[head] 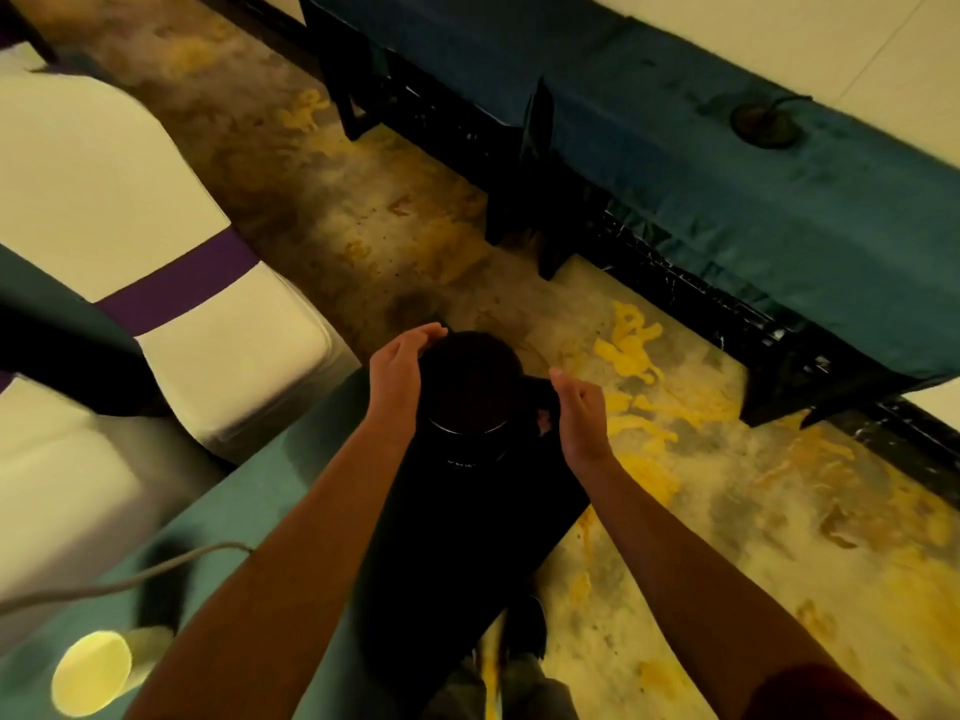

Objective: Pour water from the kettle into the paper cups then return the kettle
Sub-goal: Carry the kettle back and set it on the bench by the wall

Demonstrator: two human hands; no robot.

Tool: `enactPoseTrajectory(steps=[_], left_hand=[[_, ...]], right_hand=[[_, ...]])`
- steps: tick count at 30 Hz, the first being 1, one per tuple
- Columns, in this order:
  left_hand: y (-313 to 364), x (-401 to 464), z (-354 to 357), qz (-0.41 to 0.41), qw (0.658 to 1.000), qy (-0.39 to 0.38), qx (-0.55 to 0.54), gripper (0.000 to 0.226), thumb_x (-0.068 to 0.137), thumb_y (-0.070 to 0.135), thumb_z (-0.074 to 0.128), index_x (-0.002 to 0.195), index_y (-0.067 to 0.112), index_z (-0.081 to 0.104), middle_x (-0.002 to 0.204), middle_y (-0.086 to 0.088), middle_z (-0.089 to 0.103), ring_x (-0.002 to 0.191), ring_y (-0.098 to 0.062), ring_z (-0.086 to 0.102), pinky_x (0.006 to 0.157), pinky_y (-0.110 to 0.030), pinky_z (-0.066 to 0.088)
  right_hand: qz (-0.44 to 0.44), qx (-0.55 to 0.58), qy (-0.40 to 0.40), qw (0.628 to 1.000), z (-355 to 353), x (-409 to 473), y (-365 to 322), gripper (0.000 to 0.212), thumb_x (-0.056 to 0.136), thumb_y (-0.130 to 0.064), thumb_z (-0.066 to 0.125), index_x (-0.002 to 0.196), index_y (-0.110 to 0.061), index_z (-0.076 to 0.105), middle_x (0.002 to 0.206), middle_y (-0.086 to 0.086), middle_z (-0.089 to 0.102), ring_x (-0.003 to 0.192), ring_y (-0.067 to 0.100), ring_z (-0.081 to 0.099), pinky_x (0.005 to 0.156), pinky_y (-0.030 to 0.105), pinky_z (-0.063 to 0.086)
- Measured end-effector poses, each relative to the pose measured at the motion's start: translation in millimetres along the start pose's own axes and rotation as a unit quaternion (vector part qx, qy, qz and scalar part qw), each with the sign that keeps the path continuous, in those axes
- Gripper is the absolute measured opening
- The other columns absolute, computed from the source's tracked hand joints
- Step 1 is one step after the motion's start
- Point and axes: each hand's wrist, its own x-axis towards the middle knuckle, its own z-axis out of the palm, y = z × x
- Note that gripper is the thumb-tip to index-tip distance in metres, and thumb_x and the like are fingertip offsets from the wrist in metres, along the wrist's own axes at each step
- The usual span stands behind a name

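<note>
Dark kettle (470, 392) stands upright at the far corner of the green-clothed counter (244, 511), seen from above; lid a dark dome, body mostly lost in shadow. Left hand (397, 374) beside the kettle's left side, fingers (428, 332) curved over the lid's far-left rim, spread wide, apparently just touching or just off it; contact cannot be told. Right hand (582, 407) just right of the kettle near its handle, palm turned inward, fingers loosely wide, holding nothing. One paper cup (96, 672) near the counter's near-left edge, well apart from the kettle, mouth toward the camera. A pale cable (119, 579) crosses the counter between cup and kettle. Beyond the counter: patterned yellow-brown carpet (675, 485), white-covered chair with purple band (176, 288).
</note>
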Motion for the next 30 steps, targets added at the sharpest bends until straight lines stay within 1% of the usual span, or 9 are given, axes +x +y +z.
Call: enactPoseTrajectory(steps=[5,8,11,15,19,24,26,28,30], left_hand=[[4,3,4,-0.016,1.0,-0.002,0.026,0.032,0.092,0.031,0.05,0.094,0.029,0.082,0.105,0.01,0.077,0.11,-0.015,0.065,0.106,-0.043,0.048],[7,8,1,-0.029,0.999,-0.011,0.023,0.031,0.086,0.036,0.054,0.097,0.029,0.082,0.108,0.006,0.078,0.111,-0.018,0.067,0.105,-0.044,0.049],[8,12,-6,-0.062,0.997,-0.044,-0.003,0.04,0.071,0.044,0.061,0.1,0.026,0.082,0.11,0.001,0.078,0.109,-0.023,0.07,0.103,-0.045,0.051],[16,8,-11,-0.091,0.993,-0.076,0.004,0.046,0.069,0.054,0.06,0.102,0.029,0.081,0.112,-0.002,0.077,0.111,-0.029,0.069,0.103,-0.05,0.051],[40,-11,-5,-0.059,0.993,-0.096,0.026,0.045,0.074,0.052,0.053,0.105,0.034,0.079,0.121,-0.002,0.073,0.115,-0.03,0.065,0.101,-0.051,0.052],[86,-47,16,-0.007,0.992,-0.123,0.016,0.036,0.09,0.039,0.046,0.101,0.033,0.08,0.11,0.004,0.077,0.104,-0.025,0.072,0.089,-0.044,0.059],[109,-65,26,0.021,0.99,-0.138,0.004,0.036,0.092,0.036,0.045,0.098,0.033,0.081,0.1,0.006,0.079,0.091,-0.02,0.076,0.074,-0.035,0.062],[131,-79,35,0.042,0.986,-0.161,-0.016,0.036,0.094,0.034,0.046,0.098,0.029,0.081,0.098,0.004,0.08,0.088,-0.017,0.077,0.069,-0.033,0.062],[151,-92,47,0.045,0.98,-0.193,-0.034,0.037,0.095,0.033,0.046,0.101,0.024,0.081,0.102,-0.003,0.079,0.093,-0.021,0.077,0.076,-0.037,0.061]], right_hand=[[-0.006,0.021,-0.002,1.0,5,-2,0,0.077,0.084,-0.053,0.064,0.057,0.013,0.035,0.055,0.013,0.037,0.045,0.017,0.031,0.041,0.025,0.024],[-0.031,-0.068,-0.049,0.996,-4,-6,3,0.071,0.079,-0.063,0.078,0.059,-0.001,0.049,0.051,0.006,0.045,0.046,0.016,0.043,0.044,0.03,0.033],[-0.045,-0.131,-0.08,0.987,-6,-13,5,0.067,0.07,-0.066,0.085,0.072,-0.002,0.065,0.057,-0.007,0.059,0.052,0.007,0.057,0.045,0.032,0.044],[-0.062,-0.078,-0.023,0.995,6,-23,-5,0.06,0.084,-0.055,0.074,0.054,-0.009,0.048,0.049,-0.005,0.041,0.044,0.01,0.039,0.046,0.028,0.029],[-0.053,-0.011,0.008,0.998,6,-38,-27,0.05,0.087,-0.044,0.068,0.05,-0.021,0.043,0.048,-0.014,0.037,0.044,0.011,0.033,0.047,0.025,0.027],[-0.073,0.035,0.033,0.996,-14,-54,-87,0.053,0.081,-0.045,0.07,0.061,0.002,0.055,0.046,-0.013,0.039,0.04,0.006,0.035,0.044,0.019,0.028],[-0.098,-0.011,0.013,0.995,-31,-66,-120,0.033,0.077,-0.046,0.076,0.07,-0.014,0.074,0.046,-0.014,0.051,0.041,0.002,0.047,0.045,0.02,0.037],[-0.135,-0.051,-0.008,0.989,-45,-78,-151,0.006,0.073,-0.042,0.081,0.075,-0.038,0.077,0.055,-0.018,0.065,0.05,-0.002,0.061,0.05,0.014,0.047],[-0.164,-0.068,-0.004,0.984,-60,-88,-172,0.016,0.074,-0.028,0.085,0.084,-0.037,0.076,0.063,-0.02,0.072,0.059,-0.004,0.068,0.056,0.011,0.051]])
